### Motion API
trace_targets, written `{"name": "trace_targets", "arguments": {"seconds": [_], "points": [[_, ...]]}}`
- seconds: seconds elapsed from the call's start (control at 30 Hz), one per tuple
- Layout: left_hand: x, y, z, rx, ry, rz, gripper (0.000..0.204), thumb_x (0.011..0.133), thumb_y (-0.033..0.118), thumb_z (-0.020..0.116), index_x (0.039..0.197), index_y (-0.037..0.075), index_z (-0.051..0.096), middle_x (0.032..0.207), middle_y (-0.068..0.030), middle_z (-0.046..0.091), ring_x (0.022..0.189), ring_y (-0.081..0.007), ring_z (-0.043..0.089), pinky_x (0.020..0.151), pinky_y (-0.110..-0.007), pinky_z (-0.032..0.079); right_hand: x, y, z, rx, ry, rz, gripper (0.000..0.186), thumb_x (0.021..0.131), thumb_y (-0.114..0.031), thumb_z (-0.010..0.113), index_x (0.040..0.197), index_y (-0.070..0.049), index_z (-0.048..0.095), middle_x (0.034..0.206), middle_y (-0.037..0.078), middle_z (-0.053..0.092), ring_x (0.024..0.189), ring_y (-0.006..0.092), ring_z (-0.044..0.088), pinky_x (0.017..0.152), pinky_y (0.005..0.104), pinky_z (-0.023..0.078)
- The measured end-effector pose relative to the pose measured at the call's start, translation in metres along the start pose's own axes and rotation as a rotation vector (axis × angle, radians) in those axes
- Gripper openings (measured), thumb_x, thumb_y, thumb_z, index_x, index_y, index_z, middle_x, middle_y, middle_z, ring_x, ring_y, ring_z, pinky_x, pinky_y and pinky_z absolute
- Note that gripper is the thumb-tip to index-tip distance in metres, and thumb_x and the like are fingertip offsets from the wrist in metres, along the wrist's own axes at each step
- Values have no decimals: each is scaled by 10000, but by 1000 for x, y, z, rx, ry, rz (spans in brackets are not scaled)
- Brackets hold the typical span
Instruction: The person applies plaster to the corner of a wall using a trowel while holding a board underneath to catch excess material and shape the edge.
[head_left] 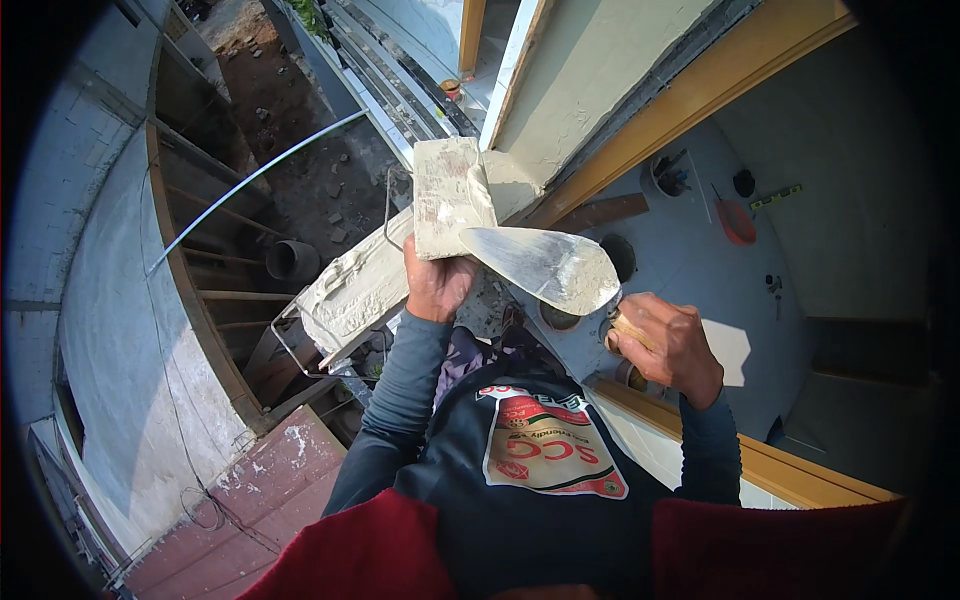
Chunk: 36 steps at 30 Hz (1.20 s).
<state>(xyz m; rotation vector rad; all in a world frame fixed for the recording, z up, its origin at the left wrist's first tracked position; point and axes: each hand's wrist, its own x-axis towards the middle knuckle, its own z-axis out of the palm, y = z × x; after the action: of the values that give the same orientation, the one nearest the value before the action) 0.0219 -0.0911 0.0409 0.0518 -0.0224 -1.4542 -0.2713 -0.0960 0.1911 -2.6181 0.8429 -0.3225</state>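
My left hand (440, 285) clasps the plaster-smeared board (452, 195) at its near end, presumably leaving its face free for the trowel (545, 265), gripped handle-right in my right hand (665, 342), blade tip over the board's near right corner.

On the left side there stands a large grey wall (125, 290), and behind it, at the far left, a wall of pale blocks (90, 165). The sunlight makes the near part of the grey wall quite bright. To the right of this wall there are some wooden beams (235, 295), and farther away the ground (300, 130) is dark and has scattered rubble. In the near left lies a reddish-brown surface (265, 490) with white stains. In the far middle, a cream plastered wall (610, 75) is partly in shadow. On the right, an orange-yellow frame (700, 108) borders a room, whose pale floor (695, 255) and inner wall (860, 160) are mostly in shade.
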Motion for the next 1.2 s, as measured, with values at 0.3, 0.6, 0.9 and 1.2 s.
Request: {"name": "trace_targets", "arguments": {"seconds": [0.3, 0.6, 0.9, 1.2], "points": [[-44, 7, -10, 7, -44, -168, 448, 1001, 257, 462, 1359, -12, 474, 1304, -169, 594, 1169, -293, 620, 972, -445, 538, 26, 13, 23, -83, 209, 23, 292, 768, -36, 758, 1025, 44, 647, 889, 140, 645, 708, 308, 664, 584, 361, 530], [-64, 22, -26, 157, 12, -81, 501, 1013, 265, 421, 1443, 10, 385, 1339, -164, 569, 1166, -296, 623, 965, -448, 542, 67, 32, 97, 695, 461, 424, 359, 909, -88, 668, 1202, 109, 604, 805, 97, 637, 605, 115, 583, 535, 269, 482], [-72, 25, -31, 90, -53, -173, 476, 1021, 269, 415, 1425, 16, 408, 1317, -156, 583, 1144, -287, 633, 954, -440, 546, 58, 6, 65, 682, 378, 548, 229, 918, -127, 666, 1056, 55, 645, 732, 30, 595, 573, 73, 538, 527, 251, 442], [-69, 17, -36, 187, 78, -141, 460, 1026, 277, 421, 1422, 43, 401, 1305, -147, 582, 1134, -281, 634, 945, -428, 547, 81, 3, 62, 391, 275, 573, 298, 916, -195, 665, 1026, 77, 619, 685, 111, 603, 538, 117, 541, 530, 304, 462]]}}
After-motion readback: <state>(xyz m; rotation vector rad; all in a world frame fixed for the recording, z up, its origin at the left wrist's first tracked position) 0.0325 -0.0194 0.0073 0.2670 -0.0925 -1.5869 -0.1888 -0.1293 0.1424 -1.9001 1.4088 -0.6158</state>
